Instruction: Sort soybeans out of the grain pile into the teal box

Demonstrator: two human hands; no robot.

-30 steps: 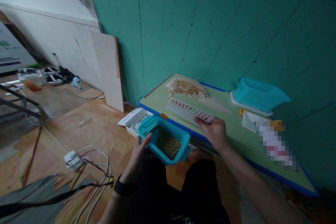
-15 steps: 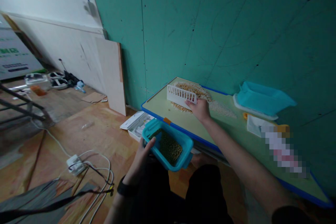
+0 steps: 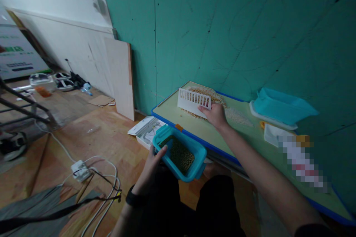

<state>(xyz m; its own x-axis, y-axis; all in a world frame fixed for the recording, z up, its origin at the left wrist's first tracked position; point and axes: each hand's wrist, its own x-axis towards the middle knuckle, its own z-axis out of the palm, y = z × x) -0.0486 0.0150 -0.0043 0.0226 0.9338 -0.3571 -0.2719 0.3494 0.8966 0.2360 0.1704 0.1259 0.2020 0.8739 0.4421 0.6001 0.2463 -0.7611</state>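
My left hand grips the near-left rim of a turquoise plastic container, its thumb over the edge. Inside the container lie small dark green beans, with some pale yellow beans at one end. My right hand is closed on a white slotted plastic plate, which stands on its long edge on a pale green board with a blue rim. Pale yellow beans are spread behind the plate, and a few show along its lower edge. Whitish grains lie to the right of them.
Farther right on the board are an empty-looking turquoise bin, a white tray piece and a blurred-out packet. An opened white box lies below the board. Cables and a power strip cover the floor at left. A green wall stands behind.
The view has shifted slightly, moving the scene a little to the right. Both hands keep their holds, with little visible movement. A person's sneaker now shows at the far left.
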